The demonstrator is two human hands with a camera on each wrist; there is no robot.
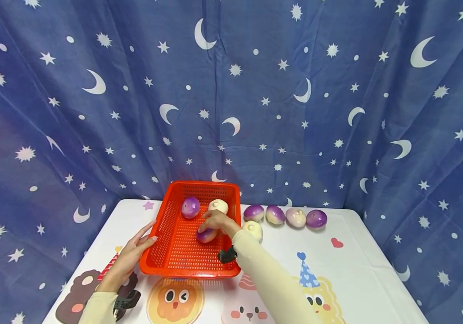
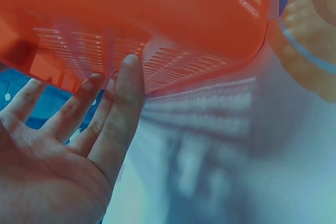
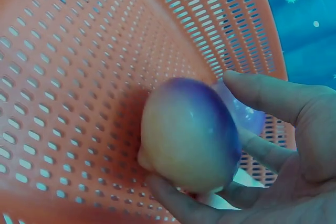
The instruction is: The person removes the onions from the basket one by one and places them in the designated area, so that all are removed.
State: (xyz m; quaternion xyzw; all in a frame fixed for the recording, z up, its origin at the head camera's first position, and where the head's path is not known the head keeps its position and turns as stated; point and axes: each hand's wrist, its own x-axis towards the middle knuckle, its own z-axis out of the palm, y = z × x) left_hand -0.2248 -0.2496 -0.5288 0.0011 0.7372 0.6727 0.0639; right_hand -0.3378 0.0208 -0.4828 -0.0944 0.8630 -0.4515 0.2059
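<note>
My right hand [image 1: 217, 220] reaches into a red plastic basket [image 1: 191, 273], fingers curled around a purple-and-white turnip [image 1: 205, 236] low over its slotted floor. In the right wrist view, this turnip [image 3: 189, 135] shows its pale side and small root tip, with fingers beneath it and the thumb near its purple top. Two more turnips lie in the basket: a purple one [image 1: 190, 207] at the back left and a pale one [image 1: 218, 206] at the back right. My left hand [image 1: 132, 254] has its fingers extended, fingertips against the basket's left outer wall [image 2: 173, 66].
Right of the basket, a pale turnip [image 1: 252, 230] lies beside its wall. Behind it runs a row of several purple-and-white turnips, ending with a purple one [image 1: 316, 219]. A white cloth with cartoon prints covers the table [image 1: 361, 261]. A blue starry curtain [image 1: 231, 99] hangs behind.
</note>
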